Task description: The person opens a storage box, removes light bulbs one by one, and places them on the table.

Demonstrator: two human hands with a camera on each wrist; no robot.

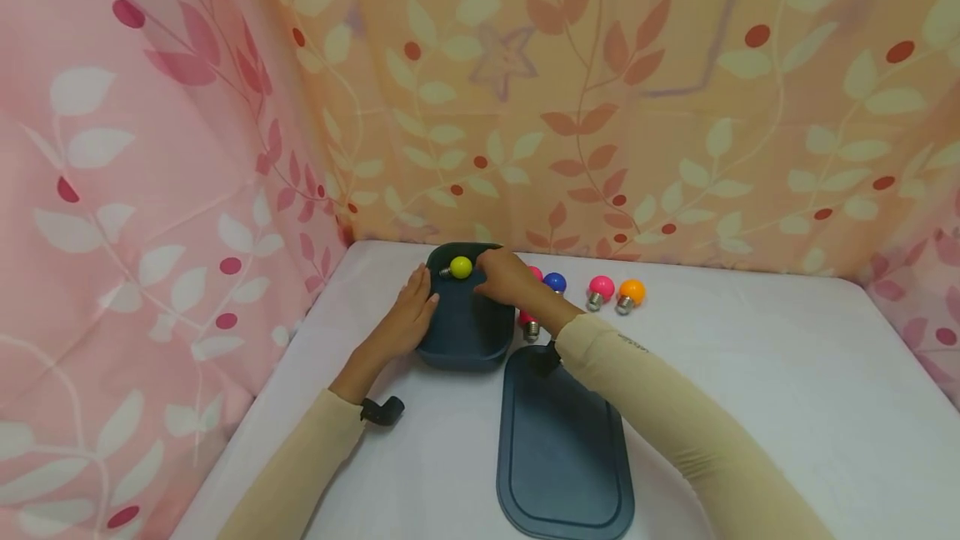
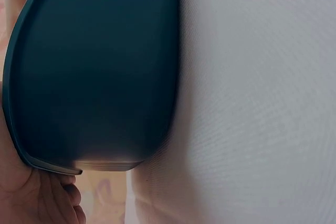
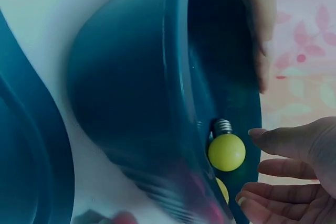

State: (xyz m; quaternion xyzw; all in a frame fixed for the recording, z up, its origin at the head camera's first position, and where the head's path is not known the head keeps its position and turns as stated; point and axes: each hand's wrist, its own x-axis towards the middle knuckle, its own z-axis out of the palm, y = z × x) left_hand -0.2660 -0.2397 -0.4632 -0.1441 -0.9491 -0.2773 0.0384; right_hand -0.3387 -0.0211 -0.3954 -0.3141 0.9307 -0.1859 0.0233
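Note:
A dark blue plastic box (image 1: pixel 463 362) stands on the white table, with a yellow light bulb (image 1: pixel 461 267) lying inside near its far end. My left hand (image 1: pixel 411 313) rests flat against the box's left side, its palm along the rim in the left wrist view. My right hand (image 1: pixel 506 280) reaches over the right rim into the box. In the right wrist view its fingers are spread and hold nothing, with the thumb close to the yellow bulb (image 3: pixel 227 152). A second yellow bulb (image 3: pixel 222 190) shows beside it there, partly hidden by the rim.
Right of the box lie a blue bulb (image 1: pixel 555 282), a pink bulb (image 1: pixel 601 287), an orange bulb (image 1: pixel 632 291) and more pinkish bulbs, partly behind my right arm. The box's flat lid (image 1: pixel 566 448) lies in front of them. Floral cloth (image 1: pixel 585 107) hangs behind.

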